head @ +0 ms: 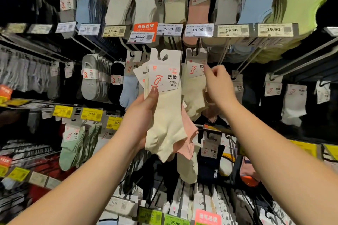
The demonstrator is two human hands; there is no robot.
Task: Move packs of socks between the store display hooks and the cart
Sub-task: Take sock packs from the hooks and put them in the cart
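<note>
Gripped in the left hand [144, 113]: a fanned bunch of sock packs [165, 107], cream in front, pink behind, thumb pressed on the front card, raised before the display hooks [194, 52]. Right hand [218, 82] pinching the card of a cream pack [193, 86] hanging on its hook just beside, fingers curled.

Two bare hands reach up to a store wall of hanging socks. The left hand [144, 115] grips a fanned bundle of sock packs [165, 107], cream in front, pink behind. The right hand [218, 84] pinches a cream pack's card [194, 67] hanging on a display hook [195, 52].
</note>
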